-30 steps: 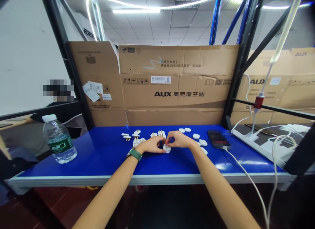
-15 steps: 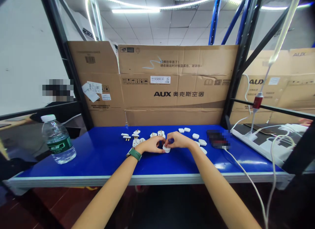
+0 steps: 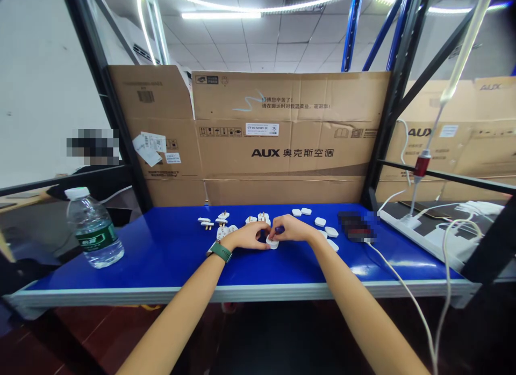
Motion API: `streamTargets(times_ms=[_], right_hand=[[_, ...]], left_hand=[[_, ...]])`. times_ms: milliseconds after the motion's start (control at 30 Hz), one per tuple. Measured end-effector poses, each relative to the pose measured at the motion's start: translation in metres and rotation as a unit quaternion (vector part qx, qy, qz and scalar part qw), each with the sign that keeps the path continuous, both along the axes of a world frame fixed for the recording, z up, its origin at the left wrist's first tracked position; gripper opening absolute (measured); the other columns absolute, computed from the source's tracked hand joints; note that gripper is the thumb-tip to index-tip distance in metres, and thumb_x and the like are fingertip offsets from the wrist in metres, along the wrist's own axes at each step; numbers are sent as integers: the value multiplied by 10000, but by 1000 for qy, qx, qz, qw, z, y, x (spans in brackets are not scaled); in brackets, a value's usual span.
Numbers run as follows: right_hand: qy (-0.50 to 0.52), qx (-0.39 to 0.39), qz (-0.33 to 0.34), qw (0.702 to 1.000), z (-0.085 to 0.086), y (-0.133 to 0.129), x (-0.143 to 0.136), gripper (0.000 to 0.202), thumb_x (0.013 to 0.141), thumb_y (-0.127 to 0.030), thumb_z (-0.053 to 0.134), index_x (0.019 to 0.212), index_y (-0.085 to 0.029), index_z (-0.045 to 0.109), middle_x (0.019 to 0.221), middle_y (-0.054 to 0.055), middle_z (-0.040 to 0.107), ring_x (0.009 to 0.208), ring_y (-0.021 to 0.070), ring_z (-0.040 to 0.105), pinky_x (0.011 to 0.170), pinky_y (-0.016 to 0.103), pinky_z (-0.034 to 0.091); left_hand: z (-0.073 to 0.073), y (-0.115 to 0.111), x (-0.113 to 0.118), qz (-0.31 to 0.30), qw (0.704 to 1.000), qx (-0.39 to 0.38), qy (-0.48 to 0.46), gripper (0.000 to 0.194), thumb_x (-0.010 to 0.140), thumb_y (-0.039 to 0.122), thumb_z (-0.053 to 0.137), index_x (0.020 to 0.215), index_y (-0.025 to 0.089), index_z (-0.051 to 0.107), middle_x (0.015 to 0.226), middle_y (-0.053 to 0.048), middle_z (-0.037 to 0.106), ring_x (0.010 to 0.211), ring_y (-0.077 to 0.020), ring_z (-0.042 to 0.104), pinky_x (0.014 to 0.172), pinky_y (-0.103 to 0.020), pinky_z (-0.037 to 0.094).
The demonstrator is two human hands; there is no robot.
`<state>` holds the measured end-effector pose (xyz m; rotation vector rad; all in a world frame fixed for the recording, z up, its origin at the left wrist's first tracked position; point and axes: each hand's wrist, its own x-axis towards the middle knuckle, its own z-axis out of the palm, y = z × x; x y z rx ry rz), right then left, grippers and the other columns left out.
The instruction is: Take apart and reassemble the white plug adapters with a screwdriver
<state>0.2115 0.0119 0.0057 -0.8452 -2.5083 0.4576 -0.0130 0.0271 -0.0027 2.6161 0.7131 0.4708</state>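
In front of me, a small white plug piece [image 3: 273,244] rests on the blue tabletop. My left hand [image 3: 252,236], with a green-strapped watch at the wrist, holds this piece from the left, thumb and finger curved round it. Just above it my right hand [image 3: 291,228] is closed in a pinch. A bit of dark purple-blue [image 3: 279,231] shows between its fingers, too small to make out. Behind my left hand lie several white plug parts with metal pins [image 3: 221,221]. More pinned plug parts [image 3: 263,218] sit beyond both hands. Several rounded white covers [image 3: 320,222] are spread right of my right hand.
On the left stands a water bottle [image 3: 94,230]. A dark phone-like device [image 3: 357,227] with a white cable [image 3: 399,281] lies to the right, near a white power strip [image 3: 419,240]. A cardboard panel [image 3: 282,170] closes the back. A person [image 3: 92,170] is at far left.
Both hands stay at the same white plug piece with almost the same grip. The view has shifted very slightly.
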Motion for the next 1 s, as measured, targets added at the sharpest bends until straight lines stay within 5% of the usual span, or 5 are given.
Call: streamTargets(times_ms=[1000], right_hand=[[13, -11, 21, 1000, -1, 3, 1, 170, 801, -230, 736, 944, -204, 824, 809, 19, 685, 720, 137, 583, 691, 240, 418]], left_hand=[[-1, 2, 0, 0, 1000, 9, 6, 300, 767, 388, 757, 932, 166, 640, 863, -8, 598, 727, -137, 515, 649, -245, 394]])
